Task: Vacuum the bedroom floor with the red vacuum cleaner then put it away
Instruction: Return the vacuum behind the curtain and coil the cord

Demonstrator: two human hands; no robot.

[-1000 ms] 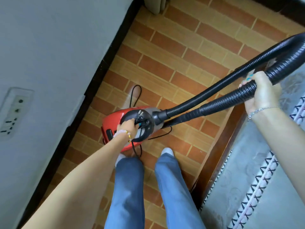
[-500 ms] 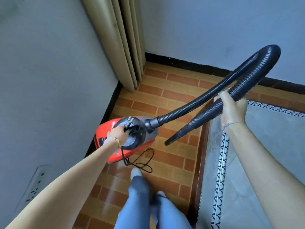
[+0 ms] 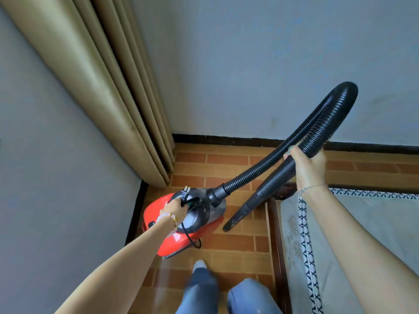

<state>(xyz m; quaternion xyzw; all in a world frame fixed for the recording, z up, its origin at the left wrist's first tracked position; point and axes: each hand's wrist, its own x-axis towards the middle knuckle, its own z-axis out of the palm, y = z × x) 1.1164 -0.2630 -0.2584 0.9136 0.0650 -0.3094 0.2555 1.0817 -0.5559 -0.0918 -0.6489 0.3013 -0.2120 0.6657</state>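
The red vacuum cleaner hangs just above the brick-pattern floor, near the left wall. My left hand is shut on its black top handle together with the power plug, whose prongs stick up; the cord loops down the side. The black ribbed hose rises from the vacuum's front, folds over in a loop and comes back down. My right hand grips both runs of the folded hose. Its tapered nozzle points down toward the floor beside the bed.
A beige curtain hangs in the corner behind the vacuum. Grey walls with a black skirting close the left and far sides. A bed with a dark wooden frame and patterned cover fills the right. My legs in jeans stand below.
I have walked forward along the narrow strip toward the curtain corner, carrying the vacuum and the folded hose. My view has tilted up; the wall socket has left the frame.
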